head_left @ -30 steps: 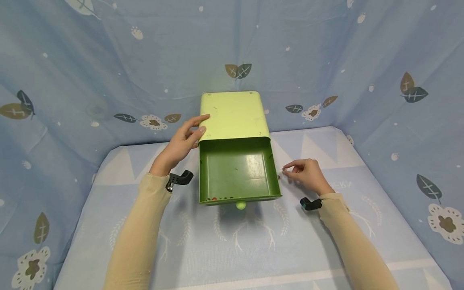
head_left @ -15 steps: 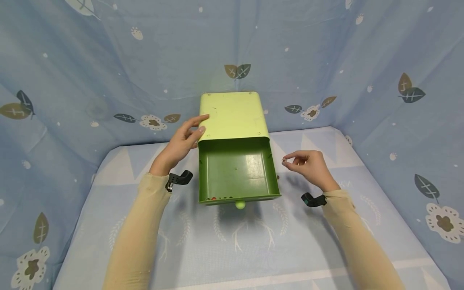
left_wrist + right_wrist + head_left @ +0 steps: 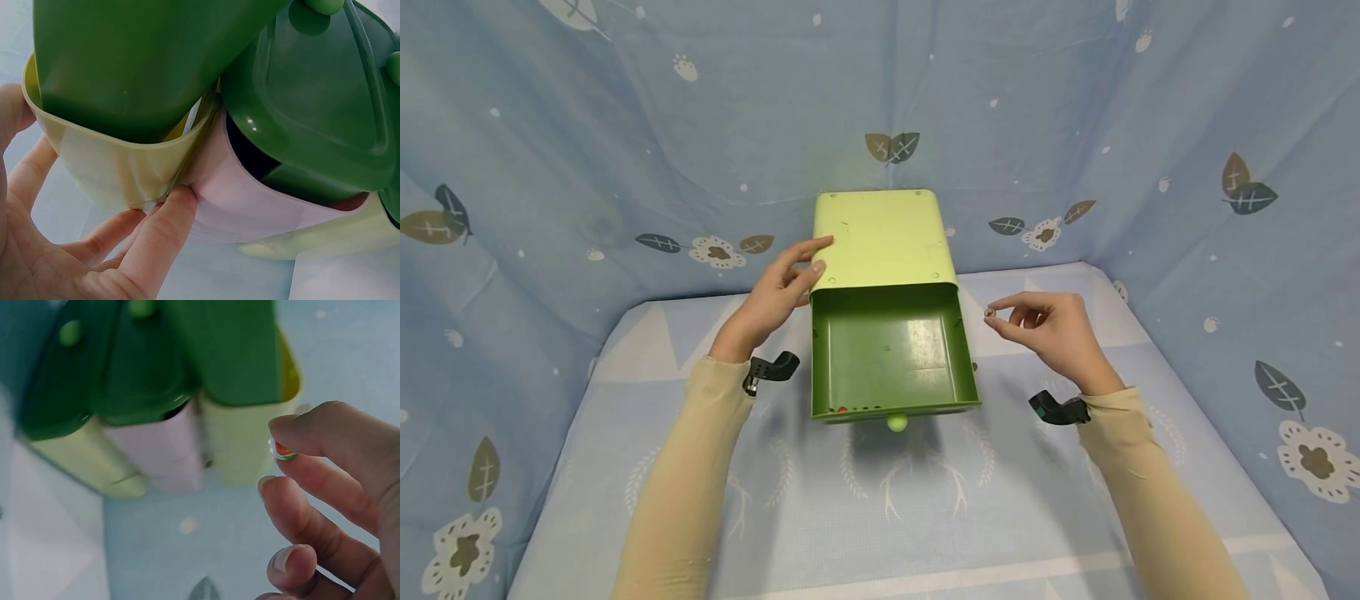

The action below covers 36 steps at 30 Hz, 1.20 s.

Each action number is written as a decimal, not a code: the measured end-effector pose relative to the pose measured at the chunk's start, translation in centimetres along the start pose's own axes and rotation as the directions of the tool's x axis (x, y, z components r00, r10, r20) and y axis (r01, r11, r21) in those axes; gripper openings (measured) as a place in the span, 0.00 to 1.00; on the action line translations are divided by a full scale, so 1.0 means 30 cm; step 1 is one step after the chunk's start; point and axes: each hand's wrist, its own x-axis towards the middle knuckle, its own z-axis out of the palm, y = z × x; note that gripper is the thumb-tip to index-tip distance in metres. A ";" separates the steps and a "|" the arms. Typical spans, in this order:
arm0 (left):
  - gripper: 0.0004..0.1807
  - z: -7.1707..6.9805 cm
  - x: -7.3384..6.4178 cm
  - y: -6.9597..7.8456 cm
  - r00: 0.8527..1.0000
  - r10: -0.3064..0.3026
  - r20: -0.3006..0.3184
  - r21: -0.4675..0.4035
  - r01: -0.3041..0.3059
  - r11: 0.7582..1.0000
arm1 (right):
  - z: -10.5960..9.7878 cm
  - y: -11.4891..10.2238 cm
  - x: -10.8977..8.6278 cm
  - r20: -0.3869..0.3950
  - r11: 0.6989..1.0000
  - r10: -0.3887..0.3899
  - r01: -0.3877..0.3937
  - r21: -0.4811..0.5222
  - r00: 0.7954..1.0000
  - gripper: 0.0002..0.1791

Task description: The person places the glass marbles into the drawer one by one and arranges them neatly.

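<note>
A small drawer cabinet (image 3: 883, 237) with a yellow-green top stands toward the back of the table. Its dark green top drawer (image 3: 887, 367) is pulled out, with several small beads, one of them red, along the inside of the front wall. My left hand (image 3: 771, 300) grips the cabinet's left edge, fingertips on the top and the side wall (image 3: 106, 169). Clear of the drawer on its right, my right hand (image 3: 1045, 333) pinches a small glass marble (image 3: 284, 451) with orange and green in it between thumb and forefinger. The other right fingers are loosely bent.
Beneath the open drawer, a pink tier (image 3: 219, 187) and a light green tier (image 3: 81, 462) have green fronts with round knobs. A tiny brown thing (image 3: 975, 367) shows at the drawer's right side. Patterned blue cloth (image 3: 737, 125) surrounds the cloth-covered table (image 3: 917, 525).
My right hand, pinching the marble, has risen and moved away from the tabletop beside the drawer, toward the back. My left hand and the drawer have stayed in place.
</note>
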 end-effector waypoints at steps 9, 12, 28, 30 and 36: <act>0.29 0.000 -0.005 -0.001 1.000 -0.007 -0.009 -0.005 0.007 1.000 | -0.026 -0.091 0.003 -0.007 0.998 -0.059 0.059 0.010 0.998 0.07; 0.28 -0.001 -0.004 -0.003 1.000 -0.009 -0.009 0.000 0.009 1.000 | -0.032 -0.114 0.001 -0.013 0.997 -0.075 0.075 0.015 0.997 0.07; 0.28 -0.001 0.001 -0.001 1.000 -0.002 -0.004 0.005 0.002 1.000 | -0.053 -0.200 0.015 0.024 0.984 -0.163 0.161 0.074 0.986 0.09; 0.28 -0.001 0.002 -0.001 1.000 -0.001 -0.003 0.005 0.001 1.000 | -0.053 -0.207 0.016 0.029 0.982 -0.171 0.168 0.085 0.985 0.10; 0.29 0.000 0.002 -0.003 1.000 -0.003 0.001 0.004 0.003 1.000 | -0.045 -0.228 0.029 0.048 0.975 -0.199 0.193 0.111 0.979 0.10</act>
